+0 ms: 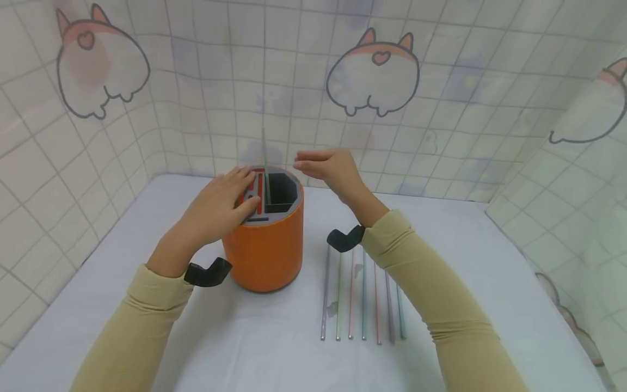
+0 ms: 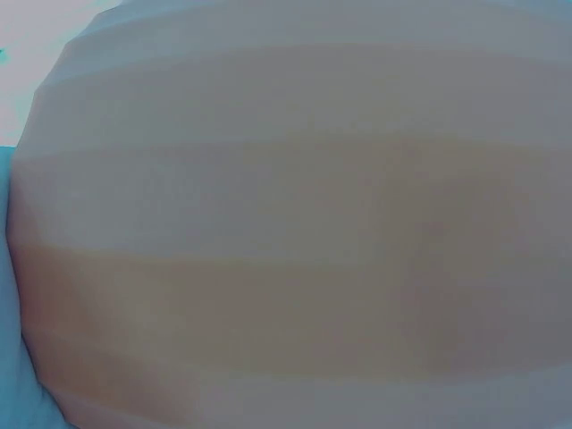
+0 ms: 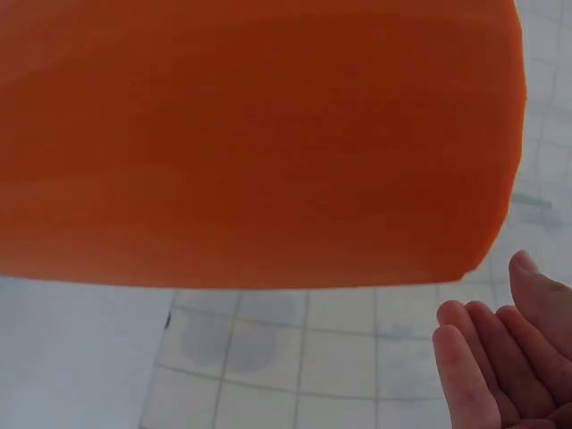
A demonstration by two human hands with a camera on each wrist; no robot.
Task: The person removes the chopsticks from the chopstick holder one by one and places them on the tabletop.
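An orange cylindrical holder (image 1: 269,250) with a grey compartmented top and red strips stands upright on the table. On the left part of its top rests my left hand (image 1: 215,204), fingers spread and thumb on the near side. One thin pale-green stick (image 1: 264,149) rises from the holder, its lower end inside. Just right of the rim, my right hand (image 1: 330,169) hovers with fingers extended and nothing visible in them. In the right wrist view the thumb and fingers are apart beside the orange wall (image 3: 259,152). A blurred banded surface fills the left wrist view.
Several thin pastel sticks (image 1: 351,305) lie side by side on the white table (image 1: 274,348), partly under my right forearm. A tiled-pattern curtain (image 1: 220,81) with cartoon animals hangs behind and at both sides.
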